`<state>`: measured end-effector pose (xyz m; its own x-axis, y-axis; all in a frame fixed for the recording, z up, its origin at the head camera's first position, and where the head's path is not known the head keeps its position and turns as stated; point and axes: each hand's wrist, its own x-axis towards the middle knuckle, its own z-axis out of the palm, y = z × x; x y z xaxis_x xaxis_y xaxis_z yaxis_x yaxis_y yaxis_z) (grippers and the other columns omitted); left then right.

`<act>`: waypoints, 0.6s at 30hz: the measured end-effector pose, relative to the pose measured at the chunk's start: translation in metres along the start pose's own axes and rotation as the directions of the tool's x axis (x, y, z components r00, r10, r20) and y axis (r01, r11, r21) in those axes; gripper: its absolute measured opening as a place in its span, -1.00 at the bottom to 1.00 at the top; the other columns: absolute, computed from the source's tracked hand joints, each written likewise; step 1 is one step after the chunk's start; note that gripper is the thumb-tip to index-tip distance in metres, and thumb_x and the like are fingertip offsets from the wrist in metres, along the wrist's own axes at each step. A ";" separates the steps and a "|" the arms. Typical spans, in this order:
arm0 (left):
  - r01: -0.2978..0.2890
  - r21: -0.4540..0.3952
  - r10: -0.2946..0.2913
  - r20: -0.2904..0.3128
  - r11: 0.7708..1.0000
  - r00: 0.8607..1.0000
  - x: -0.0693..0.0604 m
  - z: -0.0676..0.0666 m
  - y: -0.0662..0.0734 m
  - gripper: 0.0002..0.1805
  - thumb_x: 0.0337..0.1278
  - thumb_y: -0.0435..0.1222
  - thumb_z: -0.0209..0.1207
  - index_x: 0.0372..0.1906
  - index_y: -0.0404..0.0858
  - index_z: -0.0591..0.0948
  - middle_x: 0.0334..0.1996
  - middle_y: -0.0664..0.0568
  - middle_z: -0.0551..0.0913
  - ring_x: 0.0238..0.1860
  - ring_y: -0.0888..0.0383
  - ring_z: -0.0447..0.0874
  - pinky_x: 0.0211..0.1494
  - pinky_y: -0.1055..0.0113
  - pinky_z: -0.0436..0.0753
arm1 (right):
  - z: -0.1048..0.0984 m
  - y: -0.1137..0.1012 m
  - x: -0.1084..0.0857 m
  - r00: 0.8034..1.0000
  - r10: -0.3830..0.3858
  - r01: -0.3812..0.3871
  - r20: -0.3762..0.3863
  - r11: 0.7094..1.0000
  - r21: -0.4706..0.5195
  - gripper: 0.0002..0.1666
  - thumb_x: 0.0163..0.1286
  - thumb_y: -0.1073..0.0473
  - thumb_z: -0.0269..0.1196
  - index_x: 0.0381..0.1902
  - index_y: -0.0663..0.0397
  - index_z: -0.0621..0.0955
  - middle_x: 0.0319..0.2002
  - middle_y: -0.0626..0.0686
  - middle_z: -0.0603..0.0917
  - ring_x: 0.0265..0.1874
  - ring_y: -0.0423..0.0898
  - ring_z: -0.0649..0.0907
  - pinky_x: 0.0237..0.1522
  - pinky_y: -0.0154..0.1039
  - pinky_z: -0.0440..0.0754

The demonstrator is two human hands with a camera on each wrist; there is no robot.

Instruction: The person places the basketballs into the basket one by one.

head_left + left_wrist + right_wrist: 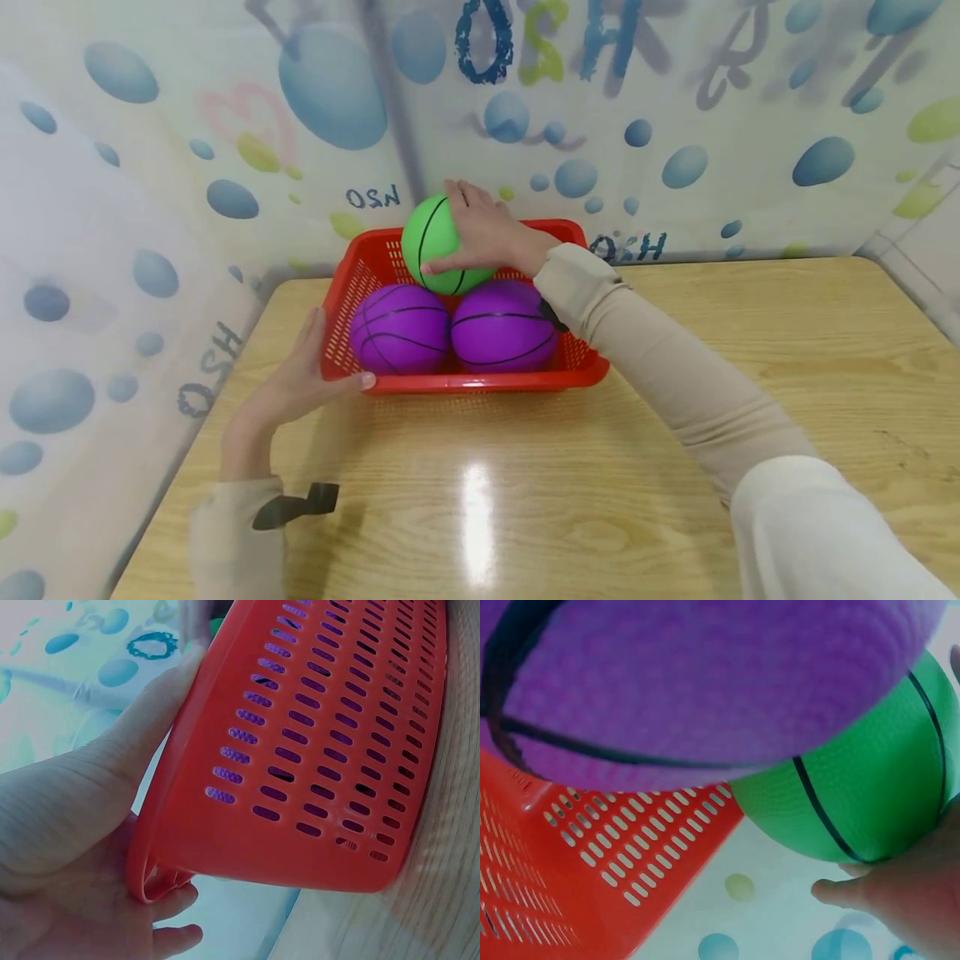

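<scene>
A red plastic basket (pixel 480 383) with slotted walls stands on the table against the wall. Two purple balls with black lines lie side by side in its front half: a left one (pixel 401 329) and a right one (pixel 504 325). Behind them sits a green ball (pixel 431 237), also black-lined, at the basket's back. My right hand (pixel 487 229) grips the green ball from above and the right, thumb toward the front. My left hand (pixel 300 375) holds the basket's front left corner. The left wrist view shows the thumb along the rim (pixel 161 825) and fingertips (pixel 176 902) beneath it.
The wooden table (pixel 600 483) spreads in front of the basket and to its right. A wall covering (pixel 510 167) with blue and green spots rises directly behind the basket, and a similar one stands along the left side.
</scene>
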<state>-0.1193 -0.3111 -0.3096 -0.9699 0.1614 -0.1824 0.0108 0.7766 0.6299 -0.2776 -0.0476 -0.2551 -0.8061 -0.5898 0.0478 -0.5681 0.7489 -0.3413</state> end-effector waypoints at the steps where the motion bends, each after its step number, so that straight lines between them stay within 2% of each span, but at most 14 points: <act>1: 0.003 0.000 -0.003 0.000 1.000 1.000 0.000 0.000 0.000 0.28 -0.04 0.12 0.27 0.42 -0.14 -0.48 0.42 -0.07 -0.55 0.41 -0.17 -0.49 0.27 -0.29 -0.03 | -0.002 0.000 -0.001 1.000 0.010 -0.010 0.001 1.000 0.020 0.41 0.01 -0.53 0.14 0.45 0.20 -0.24 0.45 0.17 -0.16 0.40 0.06 -0.05 0.33 0.05 0.05; 5: 0.003 -0.001 -0.003 0.002 1.000 1.000 0.000 0.000 0.002 0.29 -0.04 0.11 0.27 0.42 -0.15 -0.48 0.42 -0.07 -0.56 0.41 -0.17 -0.50 0.28 -0.29 -0.06 | -0.016 0.006 -0.014 0.999 0.034 -0.034 0.007 0.995 0.092 0.31 0.12 -0.54 0.00 0.45 0.12 -0.33 0.46 0.08 -0.29 0.41 -0.04 -0.18 0.38 -0.11 -0.10; 8: -0.002 -0.005 0.002 0.003 1.000 1.000 0.000 0.001 0.002 0.29 -0.04 0.10 0.28 0.42 -0.16 -0.48 0.42 -0.07 -0.56 0.41 -0.16 -0.50 0.29 -0.28 -0.07 | -0.031 0.019 -0.035 1.000 0.031 -0.030 -0.007 0.992 0.121 0.26 0.17 -0.53 -0.05 0.45 0.09 -0.34 0.46 0.07 -0.33 0.41 -0.03 -0.23 0.38 -0.09 -0.15; 12: -0.005 0.007 0.005 0.000 1.000 1.000 0.001 0.002 0.001 0.29 -0.04 0.11 0.27 0.42 -0.18 -0.47 0.42 -0.12 -0.54 0.41 -0.18 -0.48 0.29 -0.27 -0.05 | -0.052 0.048 -0.075 0.998 0.044 -0.039 -0.033 0.989 0.143 0.21 0.20 -0.50 -0.05 0.46 0.04 -0.31 0.46 0.07 -0.31 0.41 0.05 -0.14 0.36 0.05 -0.09; 15: -0.010 0.023 0.011 -0.006 1.000 1.000 0.001 0.001 0.000 0.28 -0.03 0.11 0.26 0.42 -0.20 -0.47 0.42 -0.15 -0.51 0.40 -0.20 -0.45 0.28 -0.28 -0.03 | -0.063 0.077 -0.110 0.995 0.087 -0.079 -0.047 0.986 0.146 0.16 0.24 -0.45 -0.03 0.47 0.01 -0.29 0.46 0.07 -0.30 0.41 0.08 -0.12 0.33 0.15 -0.08; 18: -0.024 0.023 0.024 -0.012 0.999 1.000 0.002 -0.001 0.000 0.27 -0.02 0.08 0.27 0.42 -0.22 -0.46 0.42 -0.16 -0.52 0.40 -0.20 -0.46 0.28 -0.28 -0.05 | -0.068 0.109 -0.144 0.988 0.140 -0.132 -0.062 0.984 0.119 0.12 0.28 -0.39 -0.01 0.47 0.07 -0.26 0.45 0.14 -0.28 0.40 0.14 -0.17 0.30 0.22 -0.11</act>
<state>-0.1210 -0.3112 -0.3093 -0.9722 0.1729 -0.1577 0.0398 0.7863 0.6165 -0.2344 0.1394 -0.2357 -0.8865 -0.4590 0.0577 -0.4329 0.7790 -0.4536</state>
